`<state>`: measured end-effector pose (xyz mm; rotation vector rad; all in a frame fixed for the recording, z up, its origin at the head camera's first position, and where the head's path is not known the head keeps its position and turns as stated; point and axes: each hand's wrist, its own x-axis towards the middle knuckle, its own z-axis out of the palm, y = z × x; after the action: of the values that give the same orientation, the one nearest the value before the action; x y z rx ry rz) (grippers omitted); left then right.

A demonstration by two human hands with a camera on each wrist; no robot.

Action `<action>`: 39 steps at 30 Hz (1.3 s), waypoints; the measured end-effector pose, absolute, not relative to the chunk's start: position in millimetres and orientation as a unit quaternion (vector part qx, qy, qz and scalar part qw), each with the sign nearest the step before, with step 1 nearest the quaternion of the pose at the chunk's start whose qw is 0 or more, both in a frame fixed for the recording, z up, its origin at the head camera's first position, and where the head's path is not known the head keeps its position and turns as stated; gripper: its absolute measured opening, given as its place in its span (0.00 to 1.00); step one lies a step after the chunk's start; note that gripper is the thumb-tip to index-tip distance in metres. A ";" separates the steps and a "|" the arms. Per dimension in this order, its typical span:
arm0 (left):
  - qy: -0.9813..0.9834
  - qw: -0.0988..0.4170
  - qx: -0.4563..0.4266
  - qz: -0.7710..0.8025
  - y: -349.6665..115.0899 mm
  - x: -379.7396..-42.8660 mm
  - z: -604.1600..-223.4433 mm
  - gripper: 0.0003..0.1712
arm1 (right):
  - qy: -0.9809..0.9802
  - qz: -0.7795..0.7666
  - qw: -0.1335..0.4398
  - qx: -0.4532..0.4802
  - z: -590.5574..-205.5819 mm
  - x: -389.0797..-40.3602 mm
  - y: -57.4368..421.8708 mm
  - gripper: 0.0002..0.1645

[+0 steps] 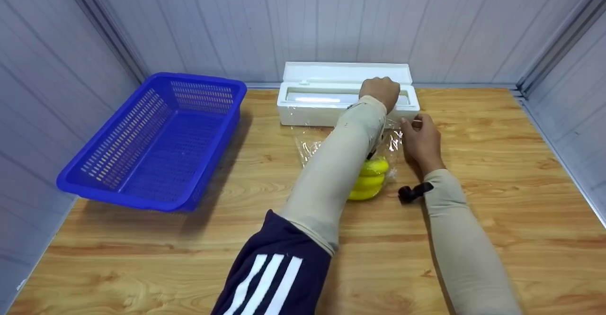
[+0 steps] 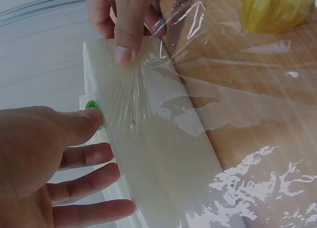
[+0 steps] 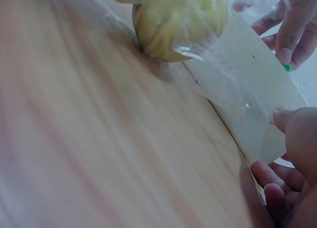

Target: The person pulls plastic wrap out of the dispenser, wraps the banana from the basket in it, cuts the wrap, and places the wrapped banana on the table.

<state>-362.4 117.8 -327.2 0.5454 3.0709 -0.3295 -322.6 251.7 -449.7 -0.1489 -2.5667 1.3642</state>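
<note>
A white cling film box [image 1: 348, 116] stands against the back wall with its lid raised and the roll showing inside. My left hand [image 1: 381, 92] reaches over it; thumb and forefinger pinch a small green slider [image 2: 92, 105] at the box's edge, the other fingers spread. At the right front corner, my right hand [image 1: 423, 139] grips the box, its thumb pressing the film [image 2: 133, 96] against the front face, fingers curled at the end. Film stretches from the box over a bunch of yellow bananas [image 1: 369, 182], partly hidden by my left forearm.
To the left on the wooden table [image 1: 265, 177] sits a blue plastic basket [image 1: 208, 173] with slotted sides. Pale panel walls [image 1: 341, 16] enclose the table at the back and both sides. A black wrist camera [image 1: 411, 194] juts from my right sleeve beside the bananas.
</note>
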 end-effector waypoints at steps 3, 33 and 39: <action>0.980 0.003 0.179 -0.088 118.3 -362.7 -325.6 0.19 | -0.874 0.467 0.124 -0.051 -448.8 -321.8 249.7 0.31; 0.982 0.019 0.178 -0.060 111.4 -362.0 -325.8 0.18 | -0.900 0.419 0.118 -0.009 -448.7 -317.5 249.1 0.38; 0.984 0.026 0.169 -0.043 110.5 -362.7 -323.9 0.18 | -0.897 0.427 0.114 -0.006 -447.6 -318.3 249.0 0.38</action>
<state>-362.7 110.5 -323.9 0.5227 3.0413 -0.1339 -318.3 249.0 -447.6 -0.0167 -2.6299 1.2529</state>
